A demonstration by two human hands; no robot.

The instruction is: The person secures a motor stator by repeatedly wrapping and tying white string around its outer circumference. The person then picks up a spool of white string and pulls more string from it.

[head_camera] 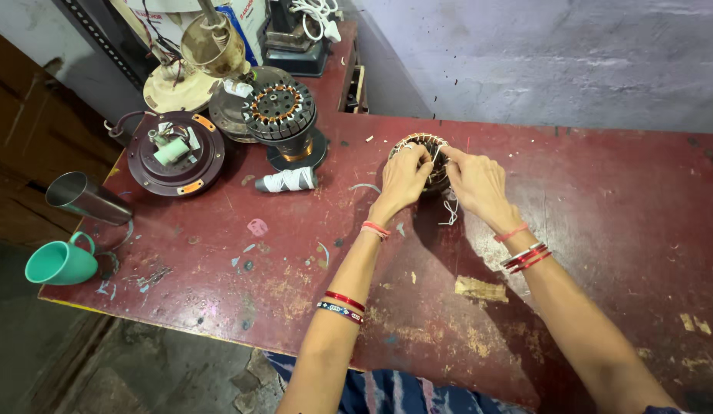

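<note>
Left hand (402,178) pinching white thread on stator (422,144) at table (602,230) centre | right hand (474,181) gripping its 3 o'clock edge | lacing partly done, thread tail (451,211) loose | thread spool (289,180) at 9 o'clock.

Worn, chipped red-painted table (602,230); copper-wound metal stator (422,146); shiny steel tumbler (84,197); glossy green plastic mug (61,263).

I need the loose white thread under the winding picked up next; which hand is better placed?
Probably the right hand. The white thread hangs just below it at the near side of the wound stator, while the left hand lies across the stator's left side, farther from the thread. Both hands touch the stator.
</note>
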